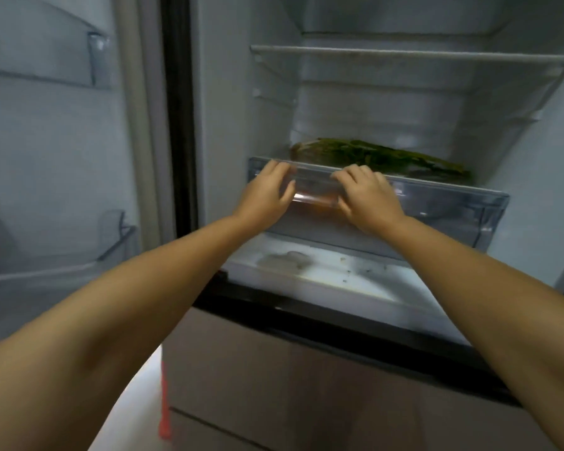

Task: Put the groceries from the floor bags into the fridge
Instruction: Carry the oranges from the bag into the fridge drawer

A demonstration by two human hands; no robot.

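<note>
- Risk, jamming: drawer (pixel 437 203) sits partly pulled out of the fridge (pixel 228 109) and looks tilted, its right end lower than its left. Both hands bear on the left half of the front, so an uneven push could skew it in its runners.
- Risk, crushing: greens (pixel 381 156) lie on the surface just above the drawer, close to its rear rim. Leaves hanging over the edge could be caught if the drawer slides in.
- Risk, slip: the drawer front is smooth clear plastic. A hand could slide off under force.
- Left hand (pixel 267 193): fingers loosely curved over the top rim near the left corner, thumb on the front face. It touches the drawer and carries nothing else.
- Right hand (pixel 368 196): fingers bent over the rim near the middle, palm against the front. It grips the drawer edge and carries no item.
- Contents: something orange shows dimly through the plastic between the hands; its identity cannot be told.
- Task status: greens are already inside the fridge. Floor bags are out of view. Door shelf (pixel 88 258) appears to hold nothing.
</note>
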